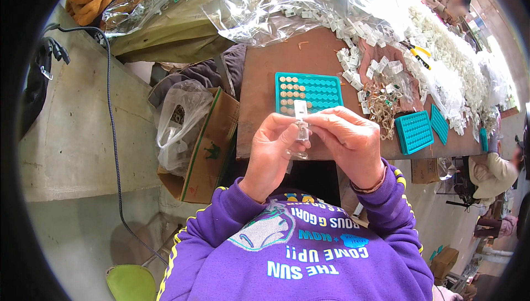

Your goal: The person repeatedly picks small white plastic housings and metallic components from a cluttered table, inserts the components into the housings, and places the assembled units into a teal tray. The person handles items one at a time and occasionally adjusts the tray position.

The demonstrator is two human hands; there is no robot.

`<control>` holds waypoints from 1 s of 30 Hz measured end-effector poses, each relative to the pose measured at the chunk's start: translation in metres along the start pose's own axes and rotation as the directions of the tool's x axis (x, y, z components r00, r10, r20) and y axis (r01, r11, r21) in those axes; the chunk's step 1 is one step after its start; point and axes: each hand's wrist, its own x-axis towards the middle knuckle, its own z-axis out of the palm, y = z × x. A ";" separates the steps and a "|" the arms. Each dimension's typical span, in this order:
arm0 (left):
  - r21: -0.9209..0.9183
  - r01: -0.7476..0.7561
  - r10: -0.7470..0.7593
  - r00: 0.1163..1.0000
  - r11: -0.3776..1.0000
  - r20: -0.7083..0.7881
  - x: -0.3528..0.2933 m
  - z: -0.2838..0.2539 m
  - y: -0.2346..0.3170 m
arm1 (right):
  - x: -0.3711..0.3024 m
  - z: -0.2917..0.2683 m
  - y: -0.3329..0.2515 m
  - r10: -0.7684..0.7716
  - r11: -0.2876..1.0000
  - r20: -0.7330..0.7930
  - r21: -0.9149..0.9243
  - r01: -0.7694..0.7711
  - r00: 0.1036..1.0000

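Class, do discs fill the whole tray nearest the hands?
No, the discs sit only toward the left of the tray.

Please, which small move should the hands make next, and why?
Perhaps adjust the white-and-clear piece gently with the right hand, while the left hand steadies it: fingers of both hands meet at it, so a small change seems within easy control.
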 end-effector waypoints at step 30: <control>-0.070 0.031 -0.041 0.988 0.997 -0.147 -0.004 -0.004 0.009 | 0.024 0.019 0.047 0.106 0.994 0.053 -0.011 -0.106 0.993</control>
